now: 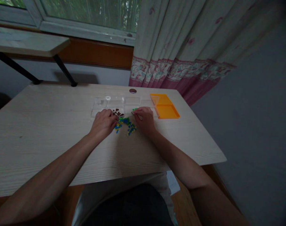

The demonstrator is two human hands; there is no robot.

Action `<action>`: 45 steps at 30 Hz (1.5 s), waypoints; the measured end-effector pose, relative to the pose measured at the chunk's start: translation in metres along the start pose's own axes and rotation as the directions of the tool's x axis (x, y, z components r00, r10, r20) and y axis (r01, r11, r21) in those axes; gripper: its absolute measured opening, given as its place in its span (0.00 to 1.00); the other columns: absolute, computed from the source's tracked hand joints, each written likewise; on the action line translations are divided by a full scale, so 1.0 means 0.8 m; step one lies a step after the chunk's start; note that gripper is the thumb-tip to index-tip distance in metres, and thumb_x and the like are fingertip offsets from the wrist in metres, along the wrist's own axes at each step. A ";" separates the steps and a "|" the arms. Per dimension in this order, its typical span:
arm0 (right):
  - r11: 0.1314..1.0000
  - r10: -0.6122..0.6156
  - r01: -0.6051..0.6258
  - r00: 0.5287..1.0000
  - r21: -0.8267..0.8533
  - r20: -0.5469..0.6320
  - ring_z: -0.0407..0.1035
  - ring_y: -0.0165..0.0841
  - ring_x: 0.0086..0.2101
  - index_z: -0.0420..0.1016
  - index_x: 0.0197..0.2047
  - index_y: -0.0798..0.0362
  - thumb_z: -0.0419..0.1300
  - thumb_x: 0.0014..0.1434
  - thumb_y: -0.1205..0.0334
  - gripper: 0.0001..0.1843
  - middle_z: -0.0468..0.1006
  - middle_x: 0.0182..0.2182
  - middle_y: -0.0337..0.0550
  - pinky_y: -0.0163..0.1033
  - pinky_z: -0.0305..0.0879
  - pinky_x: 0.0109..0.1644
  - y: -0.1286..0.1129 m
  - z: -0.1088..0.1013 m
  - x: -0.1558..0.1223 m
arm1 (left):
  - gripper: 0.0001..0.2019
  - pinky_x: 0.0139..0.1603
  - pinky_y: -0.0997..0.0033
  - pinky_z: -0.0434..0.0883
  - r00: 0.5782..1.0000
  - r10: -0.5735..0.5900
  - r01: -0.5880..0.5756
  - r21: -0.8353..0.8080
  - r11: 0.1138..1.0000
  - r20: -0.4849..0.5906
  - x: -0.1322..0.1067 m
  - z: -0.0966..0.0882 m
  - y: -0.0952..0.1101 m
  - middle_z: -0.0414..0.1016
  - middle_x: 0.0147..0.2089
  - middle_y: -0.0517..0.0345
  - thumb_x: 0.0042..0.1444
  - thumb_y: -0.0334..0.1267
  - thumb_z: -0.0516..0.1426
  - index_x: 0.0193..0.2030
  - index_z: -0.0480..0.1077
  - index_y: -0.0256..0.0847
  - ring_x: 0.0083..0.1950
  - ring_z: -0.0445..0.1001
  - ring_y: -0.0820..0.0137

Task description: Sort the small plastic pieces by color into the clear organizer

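A loose pile of small blue, green and yellow pieces [125,121] lies on the table between my hands. My left hand [104,121] is at the pile's left edge, its fingers curled together; what they hold, if anything, is hidden. Behind the pile stands a clear plastic compartment box [132,101]. Brown pieces [118,113] sit in one front compartment, and a few green pieces [134,109] in the one to its right. Over that compartment's front, my right hand [145,118] has thumb and fingertips pinched together. Anything in that pinch is too small to name.
An orange two-part tray [167,110] lies right of the clear box, whose edge overlaps it. A brown oval object [133,91] rests behind the box. A raised shelf [30,42] on black legs stands at the back left. A curtain [171,47] hangs behind the table.
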State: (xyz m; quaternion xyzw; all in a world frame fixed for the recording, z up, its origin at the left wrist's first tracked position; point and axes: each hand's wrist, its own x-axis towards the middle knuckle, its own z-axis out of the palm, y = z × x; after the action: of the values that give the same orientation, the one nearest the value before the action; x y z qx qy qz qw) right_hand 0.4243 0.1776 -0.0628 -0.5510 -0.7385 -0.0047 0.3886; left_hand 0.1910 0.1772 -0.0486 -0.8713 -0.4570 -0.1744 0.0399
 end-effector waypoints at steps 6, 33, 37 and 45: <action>1.000 0.015 -0.015 1.000 0.008 0.027 0.67 0.38 0.45 0.81 0.39 0.47 0.60 0.64 0.57 0.08 0.79 0.39 0.41 0.46 0.58 0.52 -0.002 -0.001 0.000 | 0.11 0.40 0.60 0.59 1.000 -0.027 0.026 0.051 0.998 0.012 0.003 0.004 0.007 0.71 0.40 0.49 0.64 0.40 0.52 0.38 0.74 0.41 0.45 0.67 0.57; 0.951 -0.307 0.302 0.948 0.068 0.085 0.68 0.36 0.46 0.80 0.47 0.45 0.57 0.65 0.57 0.12 0.80 0.39 0.42 0.45 0.57 0.57 -0.022 -0.008 -0.010 | 0.15 0.32 0.74 0.64 0.959 -0.241 0.217 -0.937 0.275 0.151 0.003 0.015 0.025 0.74 0.31 0.58 0.58 0.50 0.59 0.35 0.71 0.39 0.31 0.69 0.73; 0.941 -0.338 0.332 0.935 0.066 0.106 0.67 0.37 0.46 0.80 0.47 0.44 0.58 0.65 0.54 0.12 0.80 0.39 0.42 0.46 0.58 0.56 -0.026 -0.006 -0.014 | 0.16 0.30 0.75 0.65 0.938 -0.257 0.258 -0.964 0.069 0.233 0.002 0.012 0.031 0.76 0.32 0.57 0.53 0.50 0.63 0.35 0.71 0.38 0.31 0.71 0.73; 0.940 -0.339 0.332 0.934 0.076 0.111 0.69 0.36 0.43 0.82 0.43 0.44 0.57 0.65 0.54 0.11 0.80 0.36 0.41 0.45 0.59 0.53 -0.029 -0.007 -0.013 | 0.19 0.28 0.77 0.63 0.927 -0.260 0.232 -0.959 -0.164 0.269 0.002 0.020 0.030 0.75 0.29 0.63 0.50 0.45 0.67 0.42 0.66 0.40 0.27 0.71 0.76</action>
State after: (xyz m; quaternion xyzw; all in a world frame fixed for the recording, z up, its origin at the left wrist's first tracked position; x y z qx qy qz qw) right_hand 0.4093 0.1575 -0.0554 -0.4048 -0.8440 -0.0165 0.3516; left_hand 0.2155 0.1676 -0.0607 -0.5039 -0.3321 -0.4662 -0.6469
